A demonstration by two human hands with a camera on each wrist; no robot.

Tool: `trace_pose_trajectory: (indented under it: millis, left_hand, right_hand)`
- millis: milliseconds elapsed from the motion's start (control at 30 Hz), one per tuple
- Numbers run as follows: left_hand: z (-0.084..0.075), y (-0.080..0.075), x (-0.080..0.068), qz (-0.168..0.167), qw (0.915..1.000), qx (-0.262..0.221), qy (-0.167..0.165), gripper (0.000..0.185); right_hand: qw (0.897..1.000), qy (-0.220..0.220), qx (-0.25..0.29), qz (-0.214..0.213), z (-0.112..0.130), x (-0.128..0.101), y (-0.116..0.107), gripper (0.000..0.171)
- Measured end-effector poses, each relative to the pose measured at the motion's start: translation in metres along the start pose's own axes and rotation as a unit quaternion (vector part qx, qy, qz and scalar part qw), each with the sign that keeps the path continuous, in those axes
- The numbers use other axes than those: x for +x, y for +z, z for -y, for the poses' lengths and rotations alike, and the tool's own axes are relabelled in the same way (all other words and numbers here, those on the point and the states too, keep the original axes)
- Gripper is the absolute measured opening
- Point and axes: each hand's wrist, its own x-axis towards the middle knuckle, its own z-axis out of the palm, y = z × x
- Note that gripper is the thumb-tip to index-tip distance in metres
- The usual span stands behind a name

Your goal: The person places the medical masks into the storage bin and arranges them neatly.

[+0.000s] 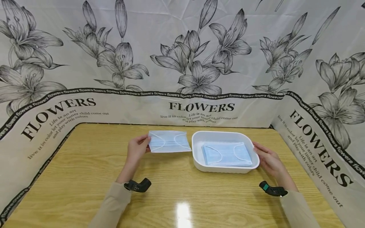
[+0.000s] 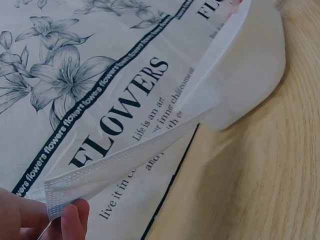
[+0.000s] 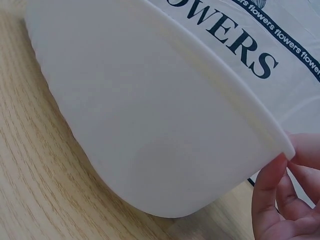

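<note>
From the head view, my left hand [image 1: 137, 148] pinches a face mask [image 1: 169, 142] by its short edge, just left of the white tray [image 1: 196, 155] on the tabletop [image 1: 85, 177]; my right hand [image 1: 269, 160] touches the tray's right rim, fingers relaxed. More masks [image 1: 227, 154] lie stacked inside. Left wrist: the mask [image 2: 125, 160] sags from my fingertips [image 2: 75, 217], so I judge it light and limp, best held at a stitched end. Right wrist: fingers [image 3: 272, 200] rest against the rim [image 3: 240, 100].

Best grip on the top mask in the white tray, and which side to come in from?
Judgement: pinch an ear loop or short edge of the top mask from above. It lies flat on a stack inside the white tray, whose walls block side entry. The right hand touches the tray's right rim; the left hand holds the loose mask.
</note>
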Motion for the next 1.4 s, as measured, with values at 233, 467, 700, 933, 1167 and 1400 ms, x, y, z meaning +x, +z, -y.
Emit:
trace_pose_trajectory:
  millis: [233,467,700,933,1167,1400]
  left_hand:
    - [-0.013,-0.009,-0.001,-0.011,0.9998,-0.016,-0.004,0.036]
    - [-0.024,-0.013,0.0,-0.019,0.9996,-0.017,-0.006,0.036]
    - [-0.035,-0.008,0.0,-0.016,0.9999,0.005,0.0,0.036]
    - [-0.043,0.003,-0.003,-0.012,0.9996,-0.018,0.018,0.033]
    - [-0.043,0.02,-0.008,0.011,0.9989,-0.037,0.026,0.03]
    - [-0.038,0.036,-0.014,0.026,0.9986,-0.04,0.022,0.028]
  right_hand:
    - [1.0,-0.003,0.012,0.0,0.001,-0.001,0.001,0.029]
    - [1.0,0.0,0.011,-0.005,0.001,-0.001,0.001,0.03]
    - [1.0,-0.001,0.017,0.003,0.001,-0.001,0.0,0.03]
    - [1.0,-0.018,0.022,0.013,-0.001,-0.001,-0.003,0.033]
    - [1.0,0.0,0.024,0.003,0.003,-0.004,-0.006,0.031]
    - [1.0,0.014,0.018,-0.006,0.002,-0.001,-0.001,0.028]
